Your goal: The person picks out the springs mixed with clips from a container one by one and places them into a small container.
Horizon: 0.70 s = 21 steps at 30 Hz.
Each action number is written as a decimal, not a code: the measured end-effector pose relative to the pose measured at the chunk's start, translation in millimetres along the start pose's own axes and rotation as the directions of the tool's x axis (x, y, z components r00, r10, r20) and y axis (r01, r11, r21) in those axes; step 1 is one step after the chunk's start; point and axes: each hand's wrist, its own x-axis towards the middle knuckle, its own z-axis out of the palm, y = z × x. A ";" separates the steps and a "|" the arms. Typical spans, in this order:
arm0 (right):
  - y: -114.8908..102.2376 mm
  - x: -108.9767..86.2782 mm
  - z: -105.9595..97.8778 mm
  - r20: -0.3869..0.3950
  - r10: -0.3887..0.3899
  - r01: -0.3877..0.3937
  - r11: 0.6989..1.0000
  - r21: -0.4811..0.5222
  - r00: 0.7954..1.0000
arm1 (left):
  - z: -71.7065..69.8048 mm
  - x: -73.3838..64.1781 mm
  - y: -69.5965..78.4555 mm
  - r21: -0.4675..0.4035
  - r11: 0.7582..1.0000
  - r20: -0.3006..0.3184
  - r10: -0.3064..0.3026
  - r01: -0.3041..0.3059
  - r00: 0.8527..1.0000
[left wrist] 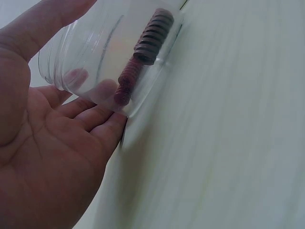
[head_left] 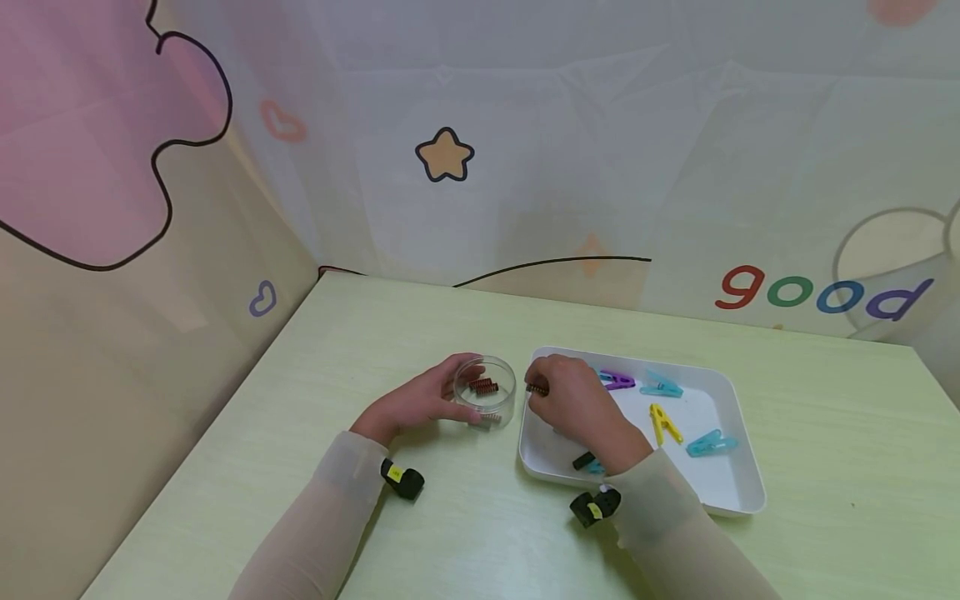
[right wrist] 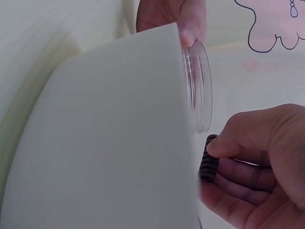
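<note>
My left hand (head_left: 420,400) holds a clear round jar (head_left: 514,390) on the table, the thumb on the near side and the fingers around the far side. Reddish coil springs (head_left: 484,387) lie inside it; in the left wrist view a darker-looking spring (left wrist: 155,36) rests by the red one (left wrist: 129,76). Over the left end of a white tray (head_left: 705,483), my right hand (head_left: 577,400) pinches a dark coil spring (right wrist: 208,157) between thumb and fingers. The tray's wall hides part of the jar in the right wrist view.
Inside the tray lie a purple clothespin (head_left: 618,381), a yellow clothespin (head_left: 664,423) and light blue clothespins (head_left: 711,443). A dark cylindrical piece (head_left: 582,460) lies near the right wrist. Behind the table (head_left: 420,533) hangs a printed cloth (head_left: 540,167).
</note>
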 end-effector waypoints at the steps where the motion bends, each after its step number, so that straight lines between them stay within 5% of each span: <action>1: -0.2 0.0 0.0 -0.007 -0.007 0.007 1.000 -0.001 1.000 | -0.1 -0.2 0.2 0.000 1.000 0.001 0.002 -0.002 1.000; 21: -7.4 -1.6 -1.3 -0.085 -0.064 0.065 0.998 0.016 0.994 | 0.8 0.7 2.2 -0.008 1.000 0.001 -0.023 0.023 1.000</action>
